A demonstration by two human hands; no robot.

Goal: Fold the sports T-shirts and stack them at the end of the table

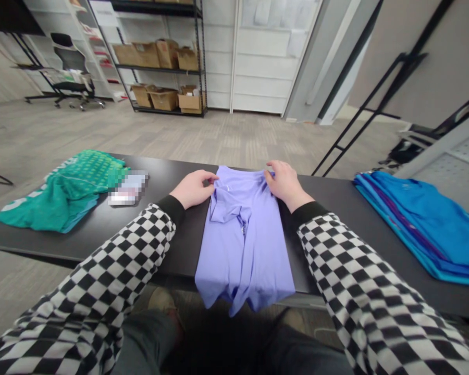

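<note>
A lavender shirt [245, 245] lies lengthwise on the black table [168, 245], folded narrow, its lower end hanging over the near edge. My left hand [193, 188] pinches the shirt's far left corner, fingers closed on the cloth. My right hand [283, 183] grips the far right corner the same way. Both arms wear black-and-white checked sleeves.
A green garment pile [64, 190] sits at the table's left, with a small blurred card [128, 188] beside it. Stacked blue garments [422, 229] lie at the right. Beyond the table stand a shelf rack with cardboard boxes [162, 57], an office chair [68, 67] and a black frame [375, 99].
</note>
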